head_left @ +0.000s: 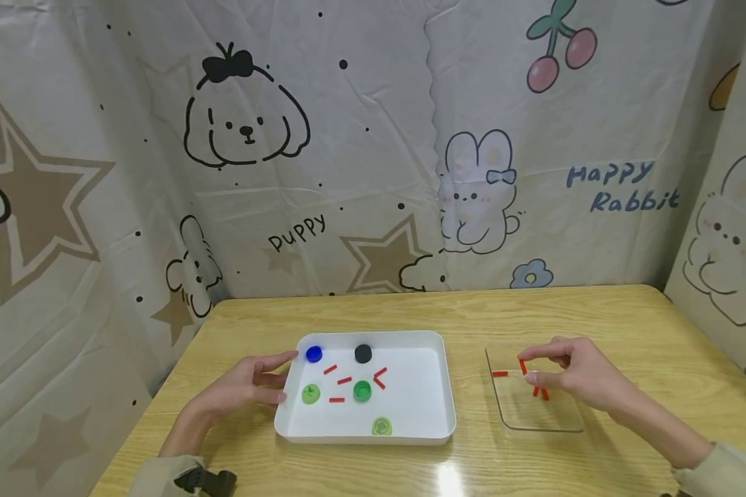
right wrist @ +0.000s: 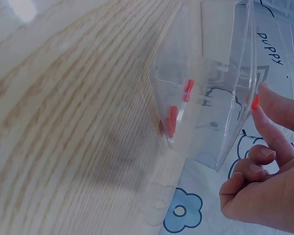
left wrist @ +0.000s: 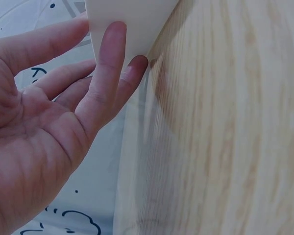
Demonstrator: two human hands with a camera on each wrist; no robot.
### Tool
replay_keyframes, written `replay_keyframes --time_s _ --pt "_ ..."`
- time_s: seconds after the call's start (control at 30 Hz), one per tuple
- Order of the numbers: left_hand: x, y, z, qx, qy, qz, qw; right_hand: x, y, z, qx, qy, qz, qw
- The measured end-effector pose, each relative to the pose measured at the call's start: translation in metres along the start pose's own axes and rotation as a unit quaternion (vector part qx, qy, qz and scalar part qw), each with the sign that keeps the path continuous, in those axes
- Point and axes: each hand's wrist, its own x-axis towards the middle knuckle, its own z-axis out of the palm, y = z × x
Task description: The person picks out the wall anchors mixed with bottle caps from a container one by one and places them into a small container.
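Observation:
My left hand (head_left: 245,383) rests its fingertips against the left wall of a white tray (head_left: 416,386), its fingers loosely extended; the left wrist view shows them on the tray's outer wall (left wrist: 137,29). In the tray lie several short red sticks (head_left: 330,370), a blue cap (head_left: 313,354), a black cap (head_left: 363,354), a green cap (head_left: 362,391) and two light green caps (head_left: 311,394). My right hand (head_left: 587,376) pinches a red stick (head_left: 523,366) between thumb and index finger, over a clear plastic box (head_left: 516,414). More red sticks (right wrist: 172,121) are inside that box.
Both containers stand on a wood-grain table (head_left: 249,455), the box to the right of the tray. A white curtain (head_left: 373,172) with cartoon drawings hangs behind the table and along its sides.

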Motion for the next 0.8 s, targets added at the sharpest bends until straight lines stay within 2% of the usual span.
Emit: replay_keyframes --time_s 0.47,0.8 --pt "0.000 -0.002 0.000 -0.007 -0.005 -0.001 1.0000 0.008 0.004 0.002 -0.027 -0.012 0.004 0.9996" --pt "0.000 0.000 0.001 0.010 0.013 -0.018 0.9997 0.013 0.004 0.004 -0.040 -0.015 -0.003 0.9991"
